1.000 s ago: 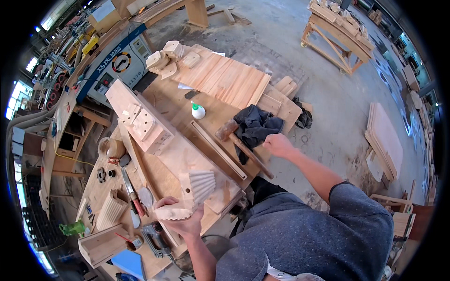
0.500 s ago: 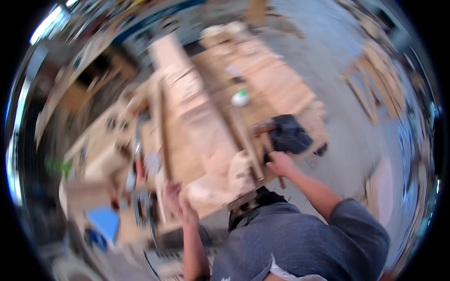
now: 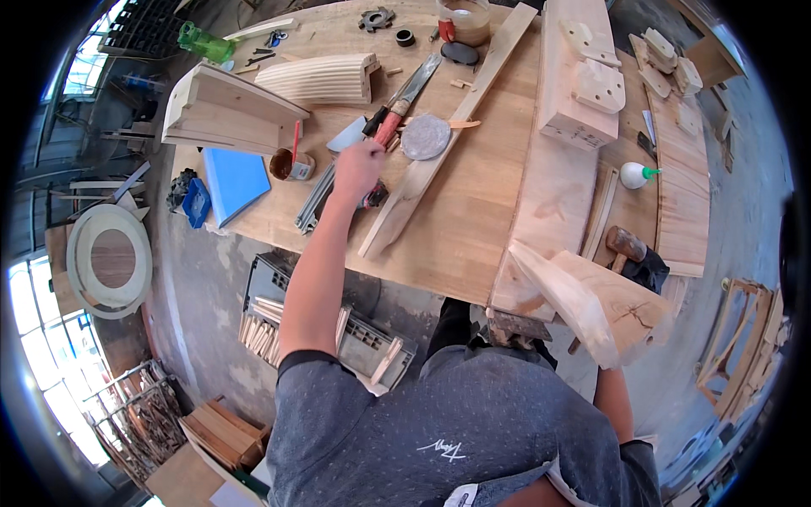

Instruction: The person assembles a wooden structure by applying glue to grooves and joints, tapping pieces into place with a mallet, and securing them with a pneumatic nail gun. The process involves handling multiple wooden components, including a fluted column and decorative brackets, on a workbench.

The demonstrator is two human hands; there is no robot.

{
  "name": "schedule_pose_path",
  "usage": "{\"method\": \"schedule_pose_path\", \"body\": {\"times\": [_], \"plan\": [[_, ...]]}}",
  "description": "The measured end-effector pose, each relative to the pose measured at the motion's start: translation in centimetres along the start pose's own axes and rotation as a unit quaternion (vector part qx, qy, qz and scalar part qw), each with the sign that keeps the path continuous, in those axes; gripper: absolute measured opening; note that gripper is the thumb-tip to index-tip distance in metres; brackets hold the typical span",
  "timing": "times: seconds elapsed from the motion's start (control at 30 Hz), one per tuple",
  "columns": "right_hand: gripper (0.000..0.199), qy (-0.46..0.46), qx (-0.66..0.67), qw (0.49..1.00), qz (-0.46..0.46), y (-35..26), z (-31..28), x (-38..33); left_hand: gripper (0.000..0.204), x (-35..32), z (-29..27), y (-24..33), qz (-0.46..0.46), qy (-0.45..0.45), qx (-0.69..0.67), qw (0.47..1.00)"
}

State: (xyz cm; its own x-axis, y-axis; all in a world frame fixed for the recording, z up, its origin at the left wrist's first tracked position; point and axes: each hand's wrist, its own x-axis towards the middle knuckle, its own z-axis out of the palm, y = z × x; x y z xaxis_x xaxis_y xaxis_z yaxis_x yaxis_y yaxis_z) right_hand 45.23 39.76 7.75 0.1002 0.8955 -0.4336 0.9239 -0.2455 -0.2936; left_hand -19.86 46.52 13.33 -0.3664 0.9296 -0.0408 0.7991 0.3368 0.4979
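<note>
My left hand reaches across the workbench, fingers closed at the lower end of the red handle of a chisel, whose long flat blade points away from me. Beside it lie a round grey disc, a black-handled blade and a grey metal clamp. Low on the right, my right forearm runs up behind an angled pale wooden piece. That piece is tilted and juts past the bench's near edge, on my right hand. The fingers there are hidden behind the wood.
A thick plank lies along the bench, with a long batten to its left. A wooden mallet and a white glue bottle are on the right. A blue board and glue pot stand left.
The view has swung left. My left hand has moved forward to the red-handled chisel. My right hand has left the mallet and is now behind the wooden piece, which has shifted right off the plank's end.
</note>
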Motion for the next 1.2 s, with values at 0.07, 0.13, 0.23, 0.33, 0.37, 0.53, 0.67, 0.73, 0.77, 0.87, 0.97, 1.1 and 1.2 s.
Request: {"method": "schedule_pose_path", "body": {"times": [0.07, 0.13, 0.23, 0.33, 0.37, 0.53, 0.67, 0.73, 0.77, 0.87, 0.97, 1.1, 1.2], "plan": [[0.039, 0.000, 0.004, 1.000, 0.010, 0.4, 0.0, -0.1, 0.021, 1.5, 2.5, -1.0, -0.002, -0.077, 0.091, 0.993], [0.039, 0.001, 0.012, 1.000, 0.012, 0.7, 0.2, -0.1, 0.021, 2.5, 4.5, -1.9, -0.036, -0.091, 0.185, 0.978], [0.039, 0.005, 0.028, 0.999, 0.020, 1.2, 0.8, -0.3, 0.022, 3.7, 5.9, -2.9, -0.043, -0.036, 0.223, 0.973], [0.039, 0.015, 0.044, 0.998, 0.034, 2.2, 1.6, -0.9, 0.023, 4.5, 5.4, -1.5, -0.059, -0.069, 0.239, 0.967], [0.039, 0.015, 0.052, 0.998, 0.028, 2.3, 1.7, -0.8, 0.023, 4.5, 5.5, -1.7, -0.066, -0.073, 0.253, 0.963], [0.040, 0.012, 0.442, 0.896, -0.047, 5.7, 5.4, 1.6, 0.024, 4.4, 4.5, -0.9, -0.055, -0.053, 0.206, 0.976], [0.042, 0.034, 0.100, 0.993, 0.043, -1.7, -0.3, 1.7, 0.025, 1.9, 0.2, 3.8, 0.021, -0.006, -0.175, 0.984], [0.037, 0.033, 0.157, 0.987, 0.015, 1.5, 0.4, 1.4, 0.024, -0.7, -4.4, 13.2, 0.045, -0.032, -0.360, 0.931], [0.030, 0.040, 0.205, 0.977, -0.041, 2.9, 0.5, 0.8, 0.022, -3.4, -7.2, 18.9, 0.051, -0.027, -0.404, 0.913], [0.013, -0.052, 0.404, 0.905, 0.124, -4.3, -5.3, -0.8, 0.020, -9.9, -12.2, 27.6, 0.195, -0.043, -0.430, 0.880], [0.008, -0.064, 0.430, 0.892, 0.122, -5.4, -7.4, -3.4, 0.021, -12.9, -12.8, 32.8, 0.360, -0.088, -0.428, 0.825], [0.010, -0.049, 0.457, 0.884, 0.081, -6.9, -10.1, -7.0, 0.021, -15.2, -12.4, 36.9, 0.449, -0.064, -0.270, 0.849], [0.011, -0.037, 0.459, 0.886, 0.048, -7.3, -12.4, -9.1, 0.023, -16.0, -11.6, 37.7, 0.449, -0.057, -0.227, 0.862]]}}
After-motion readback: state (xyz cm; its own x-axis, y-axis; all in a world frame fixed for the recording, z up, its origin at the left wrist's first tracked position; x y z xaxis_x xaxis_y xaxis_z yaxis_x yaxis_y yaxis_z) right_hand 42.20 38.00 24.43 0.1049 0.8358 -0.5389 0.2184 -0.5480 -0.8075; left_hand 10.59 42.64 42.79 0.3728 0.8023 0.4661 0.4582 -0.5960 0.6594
